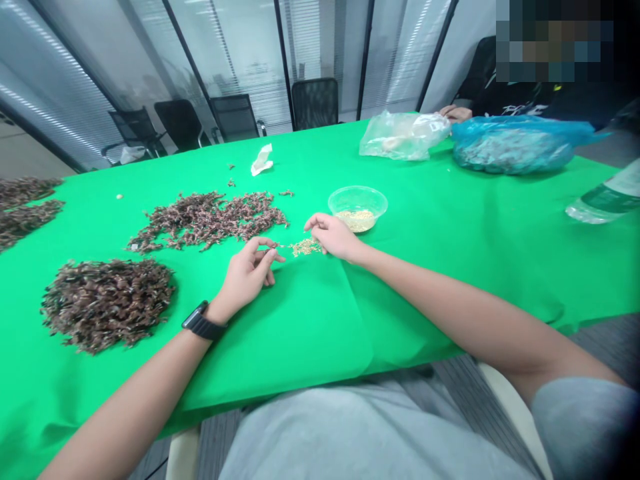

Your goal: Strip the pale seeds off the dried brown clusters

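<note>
My left hand (251,270), with a black watch (204,322) at the wrist, has its thumb and fingers pinched together. A tiny item may be at the fingertips, too small to name. Curled over a small heap of pale yellow seed-like bits (304,248) is my right hand (333,236), its fingers drawn together; what they hold, if anything, is hidden. Just behind it stands a clear plastic bowl (358,199) with similar pale bits in the bottom. A spread of brown, dried, twisted pieces (210,220) lies beyond my left hand, and a thicker pile of them (107,303) sits left of it.
More brown pieces (30,200) lie at the far left of the green-covered table (305,333). Crumpled white paper (262,160), a clear bag (400,135), a filled blue bag (515,145) and a bottle (607,195) are farther out. Another person's hand (456,113) rests by the bags.
</note>
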`<act>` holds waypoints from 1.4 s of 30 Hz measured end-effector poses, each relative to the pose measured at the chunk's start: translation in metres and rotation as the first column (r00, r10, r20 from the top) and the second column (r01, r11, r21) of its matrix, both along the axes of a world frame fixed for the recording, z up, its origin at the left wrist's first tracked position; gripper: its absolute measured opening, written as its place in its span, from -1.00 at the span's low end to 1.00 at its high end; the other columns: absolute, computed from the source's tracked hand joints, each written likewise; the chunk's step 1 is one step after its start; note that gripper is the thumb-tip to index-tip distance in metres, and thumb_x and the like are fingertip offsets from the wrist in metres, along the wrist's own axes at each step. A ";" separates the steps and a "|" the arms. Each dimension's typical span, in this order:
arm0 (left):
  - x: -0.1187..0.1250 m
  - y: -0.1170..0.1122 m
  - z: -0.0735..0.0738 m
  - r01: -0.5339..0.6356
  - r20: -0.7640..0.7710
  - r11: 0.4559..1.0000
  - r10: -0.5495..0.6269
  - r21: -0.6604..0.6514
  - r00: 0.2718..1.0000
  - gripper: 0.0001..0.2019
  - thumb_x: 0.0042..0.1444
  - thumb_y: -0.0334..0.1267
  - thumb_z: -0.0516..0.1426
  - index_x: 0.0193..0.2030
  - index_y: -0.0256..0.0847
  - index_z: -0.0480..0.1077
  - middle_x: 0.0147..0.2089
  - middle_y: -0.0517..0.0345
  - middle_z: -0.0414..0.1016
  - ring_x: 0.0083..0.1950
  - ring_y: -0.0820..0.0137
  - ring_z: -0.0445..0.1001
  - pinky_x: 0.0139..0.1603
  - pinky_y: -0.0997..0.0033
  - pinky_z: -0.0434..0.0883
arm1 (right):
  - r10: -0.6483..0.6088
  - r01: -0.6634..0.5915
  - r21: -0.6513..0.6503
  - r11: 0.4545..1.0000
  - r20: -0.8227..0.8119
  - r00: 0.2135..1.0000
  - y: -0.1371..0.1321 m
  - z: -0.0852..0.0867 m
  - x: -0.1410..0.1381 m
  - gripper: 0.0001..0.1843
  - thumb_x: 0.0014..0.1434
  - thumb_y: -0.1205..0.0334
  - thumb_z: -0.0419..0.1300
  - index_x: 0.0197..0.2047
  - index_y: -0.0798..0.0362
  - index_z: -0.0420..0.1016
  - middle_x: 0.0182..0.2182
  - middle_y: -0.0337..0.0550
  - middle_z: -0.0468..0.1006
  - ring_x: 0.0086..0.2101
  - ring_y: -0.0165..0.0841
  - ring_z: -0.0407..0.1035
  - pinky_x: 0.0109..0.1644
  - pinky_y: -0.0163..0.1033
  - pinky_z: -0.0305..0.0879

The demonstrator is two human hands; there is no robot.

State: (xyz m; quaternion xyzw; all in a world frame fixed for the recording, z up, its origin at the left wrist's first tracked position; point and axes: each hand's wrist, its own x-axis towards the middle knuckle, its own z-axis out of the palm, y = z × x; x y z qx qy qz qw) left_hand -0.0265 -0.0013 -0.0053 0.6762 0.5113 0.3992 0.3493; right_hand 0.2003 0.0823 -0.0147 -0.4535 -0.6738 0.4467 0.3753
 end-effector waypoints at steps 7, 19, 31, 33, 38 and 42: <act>0.000 0.000 0.001 0.004 -0.002 1.000 -0.004 -0.003 1.000 -0.65 0.30 0.05 0.11 0.02 -0.17 0.29 -0.15 0.00 0.65 -0.58 0.51 0.46 -0.59 0.52 0.41 | 0.033 -0.035 -0.053 0.998 -0.047 0.998 -0.001 0.002 -0.002 -0.77 0.13 0.43 0.05 -0.18 0.01 0.42 -0.56 -0.37 0.34 -0.66 -0.51 0.22 -0.65 -0.41 0.17; 0.001 0.000 0.001 0.006 0.005 1.000 -0.006 -0.007 1.000 -0.64 0.29 0.05 0.12 0.02 -0.17 0.30 -0.15 0.00 0.65 -0.59 0.51 0.46 -0.59 0.53 0.41 | 0.104 -0.121 -0.070 0.990 -0.201 0.974 -0.002 -0.004 -0.006 -0.83 0.20 0.49 0.13 -0.18 0.06 0.36 -0.35 -0.20 0.61 -0.49 -0.49 0.45 -0.51 -0.43 0.42; 0.003 -0.001 0.003 0.001 -0.004 1.000 -0.001 -0.002 1.000 -0.65 0.29 0.05 0.11 0.00 -0.18 0.30 -0.16 0.00 0.65 -0.58 0.51 0.46 -0.59 0.52 0.41 | 0.078 -0.101 -0.083 0.991 -0.239 0.968 0.003 -0.011 -0.006 -0.92 0.21 0.40 0.26 -0.31 0.10 0.43 -0.45 -0.16 0.62 -0.52 -0.45 0.48 -0.49 -0.36 0.46; 0.003 -0.001 0.003 0.002 -0.006 1.000 -0.002 0.000 1.000 -0.65 0.30 0.05 0.11 0.01 -0.18 0.30 -0.16 0.00 0.65 -0.58 0.51 0.46 -0.59 0.52 0.41 | 0.071 -0.092 -0.083 0.992 -0.226 0.972 0.002 -0.010 -0.006 -0.91 0.21 0.39 0.26 -0.33 0.10 0.43 -0.45 -0.15 0.62 -0.52 -0.46 0.46 -0.49 -0.38 0.45; 0.003 -0.002 0.003 -0.001 -0.005 1.000 0.001 -0.004 1.000 -0.65 0.29 0.05 0.11 0.01 -0.17 0.30 -0.16 0.00 0.65 -0.59 0.50 0.46 -0.58 0.51 0.42 | 0.099 -0.105 -0.014 0.994 -0.210 0.973 0.000 -0.009 -0.004 -0.88 0.15 0.31 0.32 -0.33 0.10 0.44 -0.49 -0.20 0.56 -0.52 -0.46 0.44 -0.51 -0.38 0.44; 0.003 -0.002 0.003 0.000 -0.006 1.000 0.000 -0.004 1.000 -0.64 0.28 0.06 0.12 0.00 -0.18 0.30 -0.16 0.00 0.65 -0.59 0.51 0.46 -0.58 0.51 0.42 | 0.114 -0.108 0.048 0.993 -0.173 0.978 0.001 -0.011 -0.003 -0.84 0.13 0.26 0.34 -0.36 0.11 0.43 -0.54 -0.25 0.51 -0.58 -0.49 0.38 -0.54 -0.38 0.40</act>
